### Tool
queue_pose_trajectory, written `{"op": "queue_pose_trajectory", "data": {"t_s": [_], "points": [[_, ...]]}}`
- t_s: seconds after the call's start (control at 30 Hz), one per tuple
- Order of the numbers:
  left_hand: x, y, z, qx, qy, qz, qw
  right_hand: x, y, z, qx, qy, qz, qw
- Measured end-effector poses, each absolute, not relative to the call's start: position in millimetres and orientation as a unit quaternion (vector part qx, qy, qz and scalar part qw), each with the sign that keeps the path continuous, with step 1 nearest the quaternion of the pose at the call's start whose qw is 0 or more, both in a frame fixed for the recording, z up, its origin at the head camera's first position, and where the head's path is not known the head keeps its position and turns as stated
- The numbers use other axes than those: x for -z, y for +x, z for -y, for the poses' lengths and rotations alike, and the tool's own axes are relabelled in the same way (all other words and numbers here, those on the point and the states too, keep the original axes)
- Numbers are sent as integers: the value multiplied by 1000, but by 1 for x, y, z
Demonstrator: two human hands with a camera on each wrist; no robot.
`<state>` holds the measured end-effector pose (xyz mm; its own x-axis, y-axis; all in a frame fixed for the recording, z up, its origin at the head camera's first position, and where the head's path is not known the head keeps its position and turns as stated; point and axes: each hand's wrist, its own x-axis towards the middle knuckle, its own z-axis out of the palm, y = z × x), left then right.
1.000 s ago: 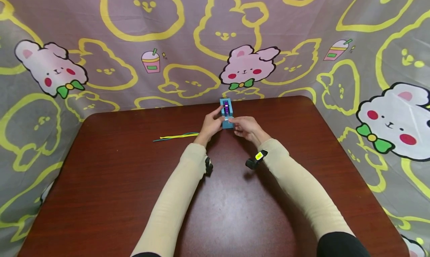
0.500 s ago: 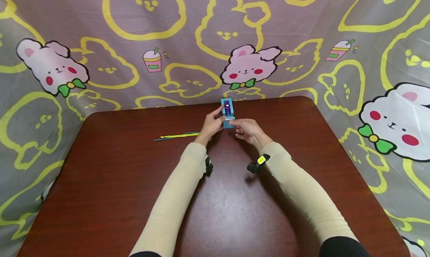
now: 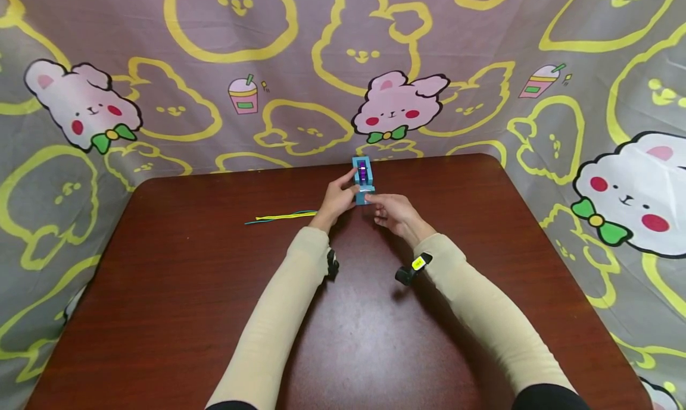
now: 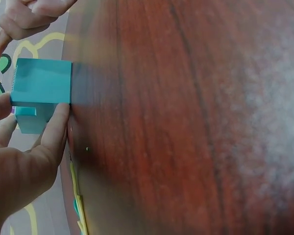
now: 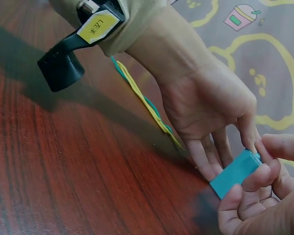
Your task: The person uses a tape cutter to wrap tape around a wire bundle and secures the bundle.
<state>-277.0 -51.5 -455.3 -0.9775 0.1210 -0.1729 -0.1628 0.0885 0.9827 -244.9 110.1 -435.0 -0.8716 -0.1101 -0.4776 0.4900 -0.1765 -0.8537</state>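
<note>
A small teal tape dispenser (image 3: 364,197) with a serrated edge and a purple roll (image 3: 362,171) stands near the table's far edge. My left hand (image 3: 339,199) grips its left side, thumb and fingers bent around it. The left wrist view shows the teal dispenser (image 4: 43,81) between the left thumb and fingers. My right hand (image 3: 396,212) is at the dispenser's near end, thumb and index finger together, other fingers curled. It seems to pinch the end of the clear tape, which shows only as a faint glint. In the right wrist view, the right hand (image 5: 264,200) partly covers the dispenser (image 5: 235,174).
Yellow and teal cords (image 3: 286,216) lie on the brown table (image 3: 187,291), left of my left hand. A patterned curtain (image 3: 300,71) hangs right behind the far edge and along both sides. Each wrist carries a black camera mount (image 3: 409,273).
My right hand has drawn slightly toward me along the dispenser's near end. The left hand keeps its grip, and the cords have not moved.
</note>
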Motion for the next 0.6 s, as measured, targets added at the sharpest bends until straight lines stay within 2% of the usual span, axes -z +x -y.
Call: {"op": "queue_pose_trajectory", "data": {"t_s": [0.6], "points": [[457, -277, 50, -678, -16, -729, 95, 435, -232, -111, 749, 159, -609, 206]]}}
